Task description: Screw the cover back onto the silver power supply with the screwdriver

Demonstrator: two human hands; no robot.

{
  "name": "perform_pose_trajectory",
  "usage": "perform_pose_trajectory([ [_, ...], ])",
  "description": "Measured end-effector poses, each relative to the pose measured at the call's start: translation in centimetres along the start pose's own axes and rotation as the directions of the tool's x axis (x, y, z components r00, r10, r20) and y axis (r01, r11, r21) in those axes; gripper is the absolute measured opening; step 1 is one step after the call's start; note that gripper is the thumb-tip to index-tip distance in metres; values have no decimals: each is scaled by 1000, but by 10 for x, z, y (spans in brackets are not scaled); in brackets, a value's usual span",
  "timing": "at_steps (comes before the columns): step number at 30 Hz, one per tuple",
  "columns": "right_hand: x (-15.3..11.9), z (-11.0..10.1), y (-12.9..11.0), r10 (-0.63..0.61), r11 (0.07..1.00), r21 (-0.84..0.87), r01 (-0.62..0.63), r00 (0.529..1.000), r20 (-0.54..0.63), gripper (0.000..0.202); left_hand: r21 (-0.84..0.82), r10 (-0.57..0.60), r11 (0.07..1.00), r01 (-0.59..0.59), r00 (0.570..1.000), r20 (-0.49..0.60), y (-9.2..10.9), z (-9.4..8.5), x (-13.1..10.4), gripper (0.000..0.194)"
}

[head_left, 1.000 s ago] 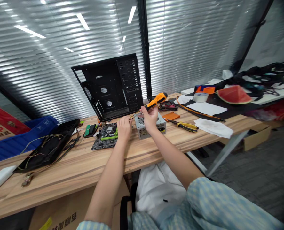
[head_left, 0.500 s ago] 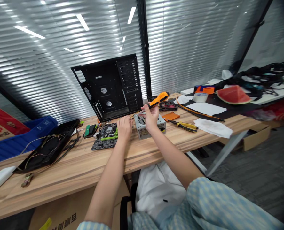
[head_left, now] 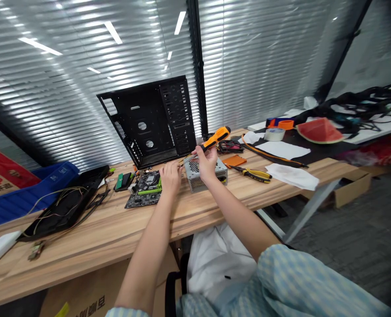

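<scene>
An orange and black screwdriver (head_left: 217, 137) is gripped in my right hand (head_left: 207, 164), its shaft slanting down to the left toward my other hand. Beneath that hand sits a grey metal power supply (head_left: 197, 181) with a perforated casing. My left hand (head_left: 171, 174) is closed at the right edge of a motherboard (head_left: 144, 193) with green slots; what its fingertips hold, near the screwdriver's tip, is too small to make out. Behind both hands stands an open black computer case (head_left: 149, 119).
To the right lie yellow-handled pliers (head_left: 255, 175), an orange piece (head_left: 235, 160), white cloth (head_left: 293, 176), a tape roll (head_left: 274, 134) and a watermelon slice (head_left: 321, 131). On the left are a black panel with cables (head_left: 61, 207) and a blue bin (head_left: 60, 176).
Both hands and the screwdriver keep nearly the same pose. The whole view has shifted very slightly.
</scene>
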State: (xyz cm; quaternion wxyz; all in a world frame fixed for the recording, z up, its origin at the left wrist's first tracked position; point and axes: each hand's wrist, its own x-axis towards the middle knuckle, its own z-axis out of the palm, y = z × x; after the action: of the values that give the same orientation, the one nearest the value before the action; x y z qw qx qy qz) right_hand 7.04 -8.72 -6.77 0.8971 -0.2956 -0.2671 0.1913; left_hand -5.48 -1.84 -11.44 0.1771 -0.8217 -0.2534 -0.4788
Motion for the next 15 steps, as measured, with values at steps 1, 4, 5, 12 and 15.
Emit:
perform_pose_trajectory([
  [1, 0, 0, 0, 5, 1000, 4, -5, 1000, 13, 50, 4, -5, 1000, 5, 1000, -12, 0, 0, 0, 34],
  [4, -1, 1, -1, 10, 1000, 19, -11, 999, 42, 49, 3, -25, 1000, 25, 999, -26, -2, 1, -1, 33],
  [5, -1, 1, -1, 10, 1000, 22, -11, 999, 49, 49, -2, -34, 999, 34, 999, -19, -2, 1, -1, 32],
  [12, -1, 1, -1, 12, 1000, 25, -14, 997, 78, 49, -10, -94, 996, 94, 995, 32, -3, 0, 0, 32],
  [15, -1, 2, -1, 15, 999, 31, -17, 997, 70, 52, 6, -109, 994, 109, 994, 23, -1, -1, 2, 33],
])
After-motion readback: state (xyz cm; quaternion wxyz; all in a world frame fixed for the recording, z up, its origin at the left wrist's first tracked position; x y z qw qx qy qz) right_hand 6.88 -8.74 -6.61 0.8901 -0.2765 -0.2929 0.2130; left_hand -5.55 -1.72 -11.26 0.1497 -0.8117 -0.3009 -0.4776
